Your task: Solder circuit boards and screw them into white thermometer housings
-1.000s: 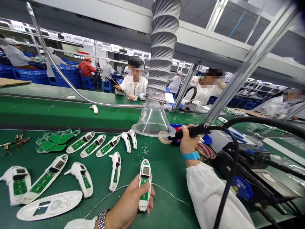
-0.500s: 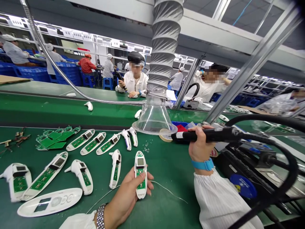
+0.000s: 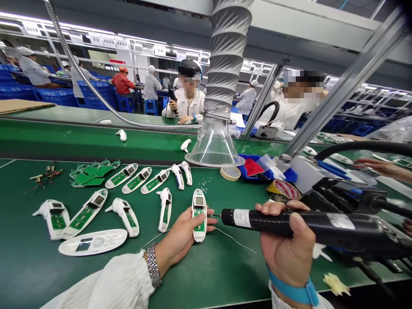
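My left hand [image 3: 178, 236] is closed around a white handheld thermometer housing [image 3: 200, 201], its thumb pressing on the green board below the small screen. My right hand [image 3: 285, 249] grips a black electric screwdriver [image 3: 240, 218], held nearly level. The thin bit points left and ends close to the fingertips of my left hand; whether it touches anything I cannot tell. Several part-built thermometers [image 3: 85, 214] with exposed boards lie to the left. In front of them rests a white cover [image 3: 96, 242] with a window cut-out.
Above the bench hangs a clear extraction hood [image 3: 215, 150]. Behind my right hand are a round dish of tiny parts [image 3: 230, 173], a blue bin [image 3: 291, 175] and a tape roll [image 3: 283, 189]. Green circuit boards [image 3: 96, 174] are piled at left. Co-workers sit across the bench; another person's hand [image 3: 383, 167] shows at right.
My right hand has brought the electric screwdriver down and nearer, its bit now beside my left hand. The camera view has shifted; the left hand keeps its hold on the thermometer housing.
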A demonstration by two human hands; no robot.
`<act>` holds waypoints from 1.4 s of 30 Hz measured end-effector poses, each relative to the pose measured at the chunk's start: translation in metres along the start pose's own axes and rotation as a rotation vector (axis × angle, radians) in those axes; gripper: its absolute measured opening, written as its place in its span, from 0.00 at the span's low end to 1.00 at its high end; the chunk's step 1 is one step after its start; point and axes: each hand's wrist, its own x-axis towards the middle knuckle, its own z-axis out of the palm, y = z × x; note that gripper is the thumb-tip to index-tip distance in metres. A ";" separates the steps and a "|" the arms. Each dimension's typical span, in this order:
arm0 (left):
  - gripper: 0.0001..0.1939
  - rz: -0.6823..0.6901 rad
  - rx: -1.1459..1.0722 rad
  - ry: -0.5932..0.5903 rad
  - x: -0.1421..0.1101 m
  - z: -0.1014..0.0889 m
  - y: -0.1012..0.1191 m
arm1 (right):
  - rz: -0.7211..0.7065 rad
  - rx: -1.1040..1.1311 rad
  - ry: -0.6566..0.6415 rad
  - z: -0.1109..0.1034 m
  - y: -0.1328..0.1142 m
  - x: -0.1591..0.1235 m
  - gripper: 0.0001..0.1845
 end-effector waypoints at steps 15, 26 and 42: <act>0.08 0.004 0.080 0.094 0.007 -0.003 0.002 | -0.019 0.012 0.006 -0.006 -0.001 -0.001 0.13; 0.08 -0.006 0.191 0.227 -0.002 -0.004 0.009 | -0.046 -0.042 -0.019 -0.007 0.004 -0.004 0.11; 0.05 0.021 0.168 0.243 -0.001 -0.007 0.005 | 0.002 -0.031 -0.115 0.000 0.009 -0.020 0.10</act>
